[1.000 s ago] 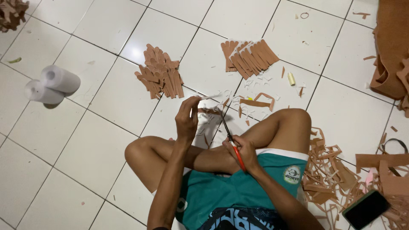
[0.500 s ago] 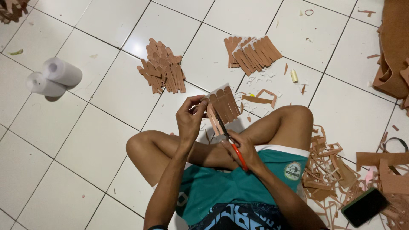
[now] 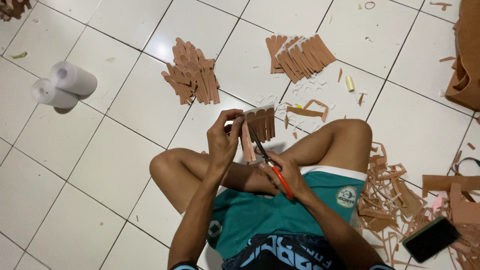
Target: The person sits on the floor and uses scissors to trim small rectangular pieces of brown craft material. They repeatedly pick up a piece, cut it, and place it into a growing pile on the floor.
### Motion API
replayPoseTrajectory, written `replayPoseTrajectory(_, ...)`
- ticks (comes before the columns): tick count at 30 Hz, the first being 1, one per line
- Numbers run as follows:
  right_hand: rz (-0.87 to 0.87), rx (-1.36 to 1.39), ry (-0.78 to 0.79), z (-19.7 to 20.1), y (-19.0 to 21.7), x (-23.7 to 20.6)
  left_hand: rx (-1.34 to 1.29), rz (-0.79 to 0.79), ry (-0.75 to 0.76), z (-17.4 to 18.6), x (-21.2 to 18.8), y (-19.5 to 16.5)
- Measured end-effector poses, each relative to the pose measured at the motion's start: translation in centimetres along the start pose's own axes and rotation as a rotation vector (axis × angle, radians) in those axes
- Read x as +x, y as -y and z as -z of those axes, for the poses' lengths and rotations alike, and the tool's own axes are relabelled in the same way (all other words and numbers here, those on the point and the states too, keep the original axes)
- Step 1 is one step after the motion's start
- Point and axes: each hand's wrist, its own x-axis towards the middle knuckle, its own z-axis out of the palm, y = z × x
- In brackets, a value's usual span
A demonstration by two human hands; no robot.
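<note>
Seated cross-legged, the left hand (image 3: 223, 141) pinches a brown fringed cardboard strip (image 3: 257, 125) above the knees; the right hand (image 3: 285, 172) grips red-handled scissors (image 3: 269, 162) cutting it. A slip could sever a fringe.

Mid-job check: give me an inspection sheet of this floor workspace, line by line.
Surface: white tiled floor, person seated cross-legged.
Job's things: brown fringed sheet held up; red-handled scissors with blades at its strips.
Clutter: two piles of cut pieces, scrap heap, two white rolls, dark phone.
Grippers: left hand pinches the sheet; right hand grips the scissors.
Cables: nothing seen.
Surroundings: brown material at the right edge.
</note>
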Motion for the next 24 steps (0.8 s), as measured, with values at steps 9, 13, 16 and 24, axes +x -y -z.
replayPoseTrajectory(9, 0.25, 0.008, -0.192, -1.3, -2.4, 0.7, -0.229, 0.216, 0.065, -1.5, -1.8, -0.8)
replayPoseTrajectory(13, 0.21, 0.01, -0.189, -0.8, -2.8, 0.4, -0.279, 0.244, 0.097, -1.7, -2.0, -0.9)
replayPoseTrajectory(16, 0.271, 0.009, -0.201, -0.5, -3.1, 0.2, -0.269, 0.248, 0.133, -1.6, -2.0, -0.7)
replayPoseTrajectory(24, 0.014, -0.027, -0.234, -0.3, -3.0, 0.1, -0.225, 0.215, 0.154, -0.7, -2.2, 0.2)
